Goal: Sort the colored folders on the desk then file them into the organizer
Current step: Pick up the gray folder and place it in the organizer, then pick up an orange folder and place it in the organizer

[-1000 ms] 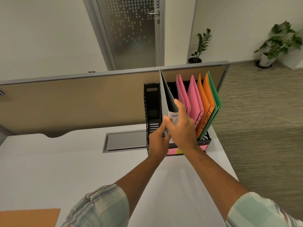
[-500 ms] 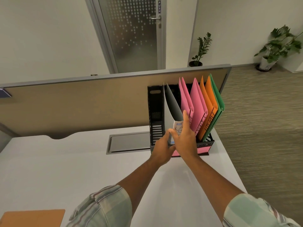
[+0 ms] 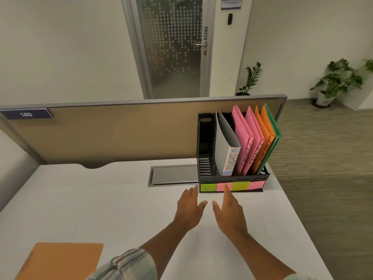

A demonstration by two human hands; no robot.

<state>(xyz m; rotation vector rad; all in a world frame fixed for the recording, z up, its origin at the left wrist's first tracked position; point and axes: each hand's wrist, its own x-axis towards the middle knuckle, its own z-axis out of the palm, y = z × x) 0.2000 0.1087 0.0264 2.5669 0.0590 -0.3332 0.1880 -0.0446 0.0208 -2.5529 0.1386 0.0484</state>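
A black slotted organizer (image 3: pixel 205 150) stands at the desk's back right, with green and pink sticky labels along its front. A grey folder (image 3: pixel 227 146) marked SPORTS stands in it, then two pink folders (image 3: pixel 243 136), an orange folder (image 3: pixel 265 138) and a green folder (image 3: pixel 275 130). Its leftmost slot is empty. My left hand (image 3: pixel 189 209) and my right hand (image 3: pixel 229 212) hover side by side over the desk just in front of the organizer, fingers straight, holding nothing. A brown-orange folder (image 3: pixel 60 259) lies flat at the desk's near left corner.
A tan partition panel (image 3: pixel 121 130) runs behind the white desk (image 3: pixel 90 199). A grey cable hatch (image 3: pixel 173 175) lies left of the organizer. The desk's right edge drops to carpet. A glass door and potted plants stand beyond.
Both hands have let go of the grey folder, which now stands in its slot, and pulled back toward me over the desk. The camera tilted up.
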